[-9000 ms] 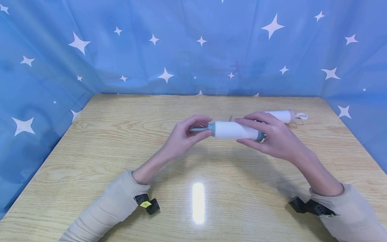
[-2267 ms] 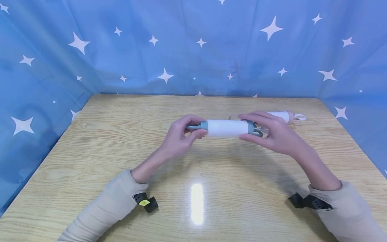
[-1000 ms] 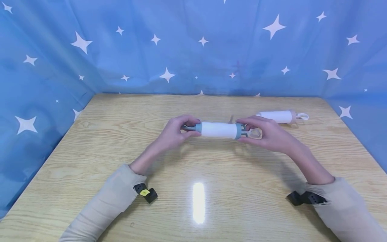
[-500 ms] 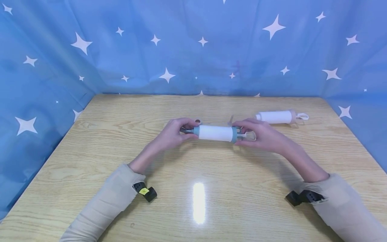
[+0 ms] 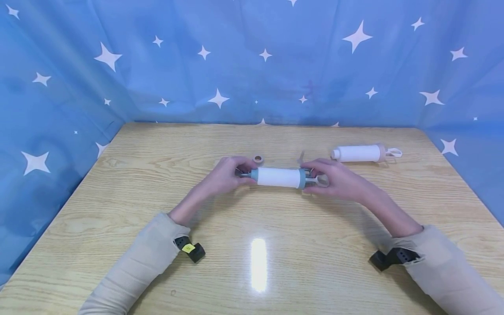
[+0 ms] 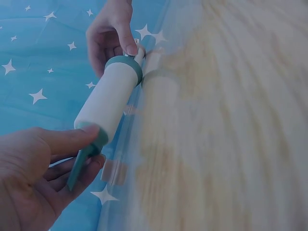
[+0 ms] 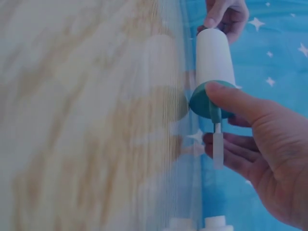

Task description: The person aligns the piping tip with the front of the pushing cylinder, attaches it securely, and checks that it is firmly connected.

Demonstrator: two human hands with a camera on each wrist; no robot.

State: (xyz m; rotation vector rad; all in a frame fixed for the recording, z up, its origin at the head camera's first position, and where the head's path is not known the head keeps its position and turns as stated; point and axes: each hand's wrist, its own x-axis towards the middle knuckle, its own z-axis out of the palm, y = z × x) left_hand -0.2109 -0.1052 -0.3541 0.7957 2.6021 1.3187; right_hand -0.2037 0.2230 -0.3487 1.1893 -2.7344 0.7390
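- A light left sleeve (image 5: 134,267) and a light right sleeve (image 5: 442,267) are reaching in from the near edge, each carrying a small black wrist camera (image 5: 194,253); the left one is bearing a yellow label.
- A wooden table (image 5: 315,271) is spreading beneath them, catching a bright oblong reflection (image 5: 258,264) on the near side of the hands.
- The left hand (image 5: 227,177) is grasping the left end of a white tube-shaped container (image 5: 278,177): thumb and fingers are pinching the narrower teal collar (image 5: 254,175), and a teal spout (image 6: 78,166) is lying between them.
- The right hand (image 5: 336,180) is grasping the opposite end, its thumb pressing on the wider teal collar (image 5: 302,178); a pale loop handle (image 5: 323,180) is sticking out from that collar between thumb and fingers.
- The container is stretching sideways between both hands near the middle of the table; its opaque wall is hiding its inside, and whether its underside is touching the wood I cannot tell.
- Just beyond the left end, a small round piece (image 5: 257,159) with a pale rim and brown middle is sitting on the table.
- Farther back and right, a second container (image 5: 359,153) is lying on its side, its white tip (image 5: 335,154) pointing left, its pink collar (image 5: 381,153) and white loop (image 5: 394,152) facing right; its white wall is hiding its inside too.
- Behind everything, a blue star-patterned curtain (image 5: 177,70) is hanging.
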